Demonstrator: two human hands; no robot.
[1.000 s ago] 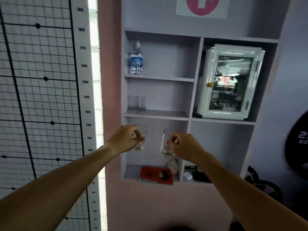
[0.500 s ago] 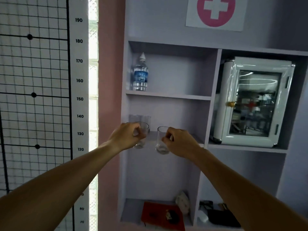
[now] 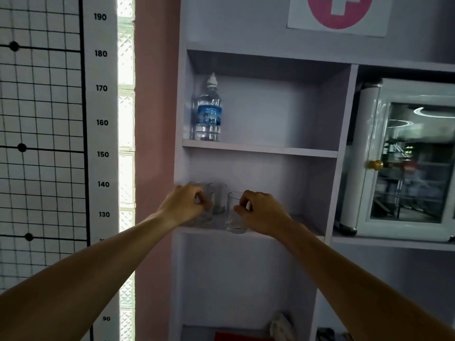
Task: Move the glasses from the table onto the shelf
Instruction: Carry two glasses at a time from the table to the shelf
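Two glasses are in hand at the middle shelf of the lilac unit, and at least one more stands there already. Furthest left, the left hand has its fingers curled round a glass, largely hidden behind the knuckles; its base appears level with the board near the front edge, though whether it has touched down cannot be told. Just behind and to the right of that hand an earlier glass stands upright toward the back; a rim showing above the left knuckles may belong to a further one, but clear glass on pale wall makes the count uncertain. Right of these, the right hand pinches a second glass by its rim and side, thumb and fingers clamped on it. Its base sits at the very front lip, seemingly overhanging or not yet lowered fully.

Assessment: this delivery is in its closing stage. Remaining are seating both glasses fully on the board, clear of the edge, and releasing them. The table is out of view, so whether more glasses wait there cannot be stated.
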